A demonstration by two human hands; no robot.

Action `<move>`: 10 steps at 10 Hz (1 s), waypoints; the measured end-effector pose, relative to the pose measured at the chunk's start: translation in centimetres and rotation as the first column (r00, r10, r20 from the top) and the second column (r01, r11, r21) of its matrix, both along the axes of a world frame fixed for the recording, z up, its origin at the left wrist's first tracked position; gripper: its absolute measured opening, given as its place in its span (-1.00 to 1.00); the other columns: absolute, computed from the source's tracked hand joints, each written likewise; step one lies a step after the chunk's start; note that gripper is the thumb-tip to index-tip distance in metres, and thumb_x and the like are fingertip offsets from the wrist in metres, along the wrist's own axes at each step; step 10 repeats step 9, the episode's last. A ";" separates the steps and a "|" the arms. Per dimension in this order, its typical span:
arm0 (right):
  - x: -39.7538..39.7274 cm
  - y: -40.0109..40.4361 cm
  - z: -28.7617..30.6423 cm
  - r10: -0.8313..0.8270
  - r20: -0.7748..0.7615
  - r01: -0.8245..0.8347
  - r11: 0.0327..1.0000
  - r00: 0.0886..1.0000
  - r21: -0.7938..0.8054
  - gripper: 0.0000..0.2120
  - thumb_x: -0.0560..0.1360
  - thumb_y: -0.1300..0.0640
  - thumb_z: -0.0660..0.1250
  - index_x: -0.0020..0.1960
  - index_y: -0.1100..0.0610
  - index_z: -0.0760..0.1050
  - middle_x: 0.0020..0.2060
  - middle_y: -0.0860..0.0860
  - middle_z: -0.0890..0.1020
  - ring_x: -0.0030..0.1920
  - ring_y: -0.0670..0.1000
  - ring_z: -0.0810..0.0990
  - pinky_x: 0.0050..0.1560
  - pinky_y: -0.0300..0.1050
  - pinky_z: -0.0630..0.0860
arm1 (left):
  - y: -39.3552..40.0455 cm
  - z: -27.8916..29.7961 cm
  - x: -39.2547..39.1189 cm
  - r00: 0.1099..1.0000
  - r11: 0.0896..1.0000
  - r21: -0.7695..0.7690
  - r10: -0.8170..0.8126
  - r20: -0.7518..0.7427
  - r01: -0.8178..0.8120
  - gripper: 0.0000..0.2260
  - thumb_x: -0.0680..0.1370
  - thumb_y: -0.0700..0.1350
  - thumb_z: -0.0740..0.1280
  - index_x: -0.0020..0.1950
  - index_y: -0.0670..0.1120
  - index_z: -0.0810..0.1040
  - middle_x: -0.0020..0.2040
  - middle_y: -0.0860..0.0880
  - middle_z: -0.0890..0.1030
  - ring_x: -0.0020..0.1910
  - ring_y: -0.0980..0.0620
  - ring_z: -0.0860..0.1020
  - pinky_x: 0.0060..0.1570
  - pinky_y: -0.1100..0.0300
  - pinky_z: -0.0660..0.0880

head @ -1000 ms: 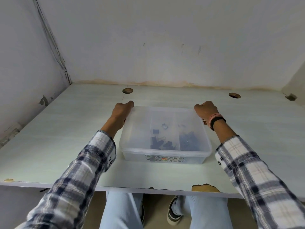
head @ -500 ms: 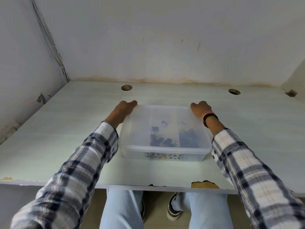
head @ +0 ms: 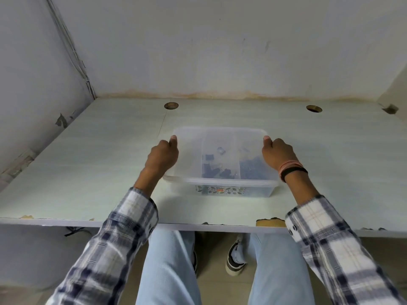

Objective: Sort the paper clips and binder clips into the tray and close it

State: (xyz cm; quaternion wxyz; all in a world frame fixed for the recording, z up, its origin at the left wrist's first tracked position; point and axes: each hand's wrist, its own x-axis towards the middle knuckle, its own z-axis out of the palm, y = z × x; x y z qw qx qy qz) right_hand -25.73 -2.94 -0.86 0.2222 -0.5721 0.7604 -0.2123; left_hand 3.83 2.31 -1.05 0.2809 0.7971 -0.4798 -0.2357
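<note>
So your tray (head: 220,190) is sitting on the pale table (head: 88,172), a bit back from the near edge and roughly centred between your arms. It's a clear plastic box with a flowery strip along the near wall, and the frosted lid (head: 189,150) is lying over the top of it. Through the lid you can make out dividers and dark clips: a few binder clips (head: 217,171) in the middle compartment and a denser dark pile (head: 252,169) in the right one. Whether that pile is paper clips or more binder clips, I honestly can't tell, it's too blurry through the plastic. The left compartment looks see-through with nothing I can pick out.

Your left hand (head: 161,158) is curled at the left side of the lid, thumb up and resting on the lid near the far left corner, the rest of the fingers folded down along the edge. Your right hand (head: 277,155) mirrors that on the right side, thumb on top of the lid near the far right corner, fingers tucked down beside the rim. Both are loosely closed against the lid rather than flat. There's a pink band and a black band (head: 293,170) on your right wrist, and plaid sleeves (head: 123,234) on both arms.

Two round holes (head: 171,105) sit near the far edge of the table.
</note>
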 end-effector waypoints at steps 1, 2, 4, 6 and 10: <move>0.1 0.2 -0.2 -0.002 -0.008 0.002 0.998 1.000 -0.055 -0.41 0.68 -0.13 -0.05 0.23 0.37 0.46 0.13 0.35 0.58 0.07 0.32 0.56 -0.02 0.04 0.45 | -0.2 -0.4 0.2 1.000 0.999 -0.037 0.009 -0.019 -0.009 -0.42 0.70 0.20 0.00 0.30 -0.29 0.46 0.26 -0.33 0.56 0.21 -0.31 0.53 0.04 0.03 0.38; 0.1 0.3 0.1 0.002 -0.039 -0.005 0.995 0.999 -0.095 -0.43 0.67 -0.13 -0.02 0.14 0.36 0.48 0.04 0.33 0.61 -0.06 0.28 0.55 -0.12 -0.01 0.41 | -0.4 -0.5 0.5 0.999 0.995 -0.090 0.050 -0.019 -0.051 -0.47 0.67 0.21 0.08 0.07 -0.27 0.50 0.06 -0.28 0.62 0.08 -0.32 0.58 -0.07 0.04 0.41; 1.3 3.0 1.6 0.149 -0.275 -0.203 0.963 0.950 -0.179 -0.36 0.62 -0.24 0.03 0.47 0.24 0.25 0.35 0.30 0.43 0.35 0.33 0.38 0.23 0.24 0.43 | 2.3 1.5 -2.1 0.897 0.917 -0.361 0.007 0.442 0.171 -0.54 0.68 0.14 0.16 0.35 -0.20 0.47 0.26 -0.24 0.55 0.23 -0.27 0.51 0.06 -0.09 0.51; 2.0 4.5 0.5 0.266 -0.271 -0.295 0.953 0.925 -0.070 -0.31 0.63 -0.26 -0.02 0.60 0.15 0.06 0.62 0.12 -0.04 0.55 0.23 0.15 0.43 0.18 0.27 | 3.1 -0.6 -4.3 0.793 0.880 -0.225 -0.235 0.562 0.419 -0.55 0.67 0.20 0.12 0.40 -0.05 0.50 0.43 -0.08 0.49 0.39 -0.13 0.46 0.26 -0.02 0.49; 2.2 3.0 1.3 0.288 -0.259 -0.299 0.954 0.922 -0.002 -0.28 0.62 -0.28 -0.01 0.60 0.16 0.04 0.62 0.12 -0.06 0.58 0.23 0.04 0.47 0.28 0.20 | 1.5 0.7 -3.8 0.843 0.890 -0.220 -0.262 0.470 0.399 -0.57 0.63 0.17 0.23 0.35 -0.08 0.54 0.40 -0.10 0.50 0.37 -0.13 0.46 0.27 0.00 0.48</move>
